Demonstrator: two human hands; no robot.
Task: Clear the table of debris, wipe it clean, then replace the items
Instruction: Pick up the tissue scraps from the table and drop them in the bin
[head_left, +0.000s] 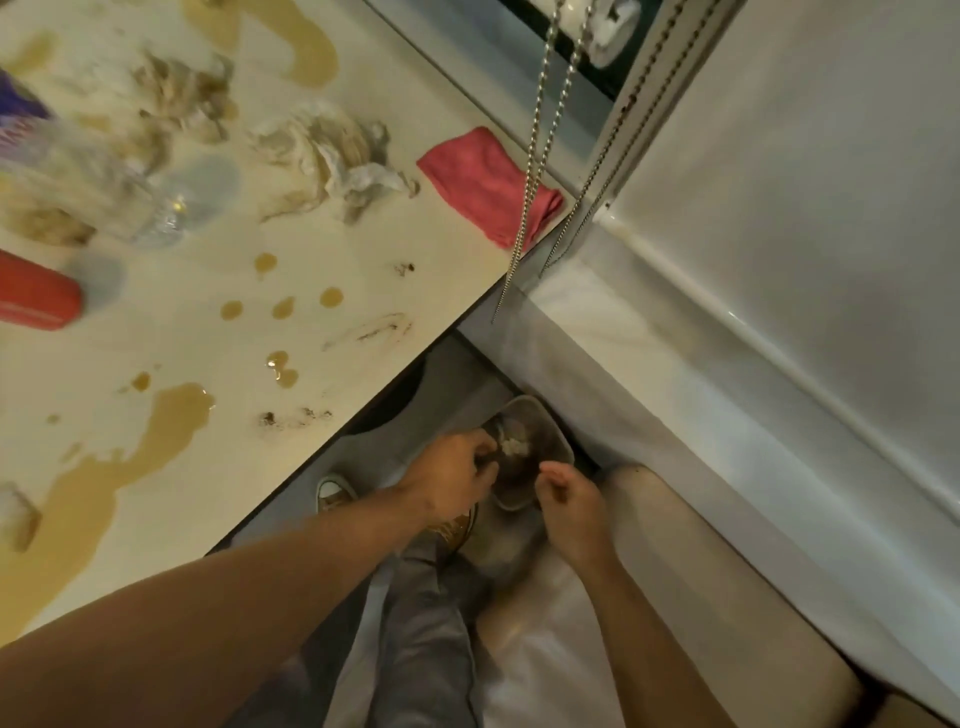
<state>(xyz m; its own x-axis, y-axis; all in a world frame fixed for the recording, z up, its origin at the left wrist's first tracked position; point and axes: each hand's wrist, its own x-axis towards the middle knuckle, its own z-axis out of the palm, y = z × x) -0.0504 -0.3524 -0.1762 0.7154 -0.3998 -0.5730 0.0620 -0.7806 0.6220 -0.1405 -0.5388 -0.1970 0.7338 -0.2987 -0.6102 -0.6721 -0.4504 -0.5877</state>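
Left hand (457, 480) reaching down below the table edge, fingers curled at the rim of a bin (540, 452) on the floor; whether it is gripping the rim or a scrap of debris cannot be told. Right hand (569, 501) hovering just beside it over the bin's near rim, fingers loosely curled, thumb and forefinger drawn together, nothing visibly held. A pale crumpled wad (514, 446) is lying inside the bin, between the two hands.

Table (171, 332), cream-topped, is filling the left of the view, its edge running diagonally from far right to near left. Brown puddles (171, 415) and drops are spreading across the near part, with dark smears (293, 417) close to the edge. Soiled crumpled tissues (332, 150) are lying at the far side, a folded pink cloth (488, 187) resting at the far right corner. A clear bottle (98, 182) is lying on its side at the left, blurred, with a red case (36, 296) just nearer.

Bead chains (540, 130) are hanging by a white wall (805, 156) on the right. Grey trouser legs and a shoe (335, 493) are showing beneath the table
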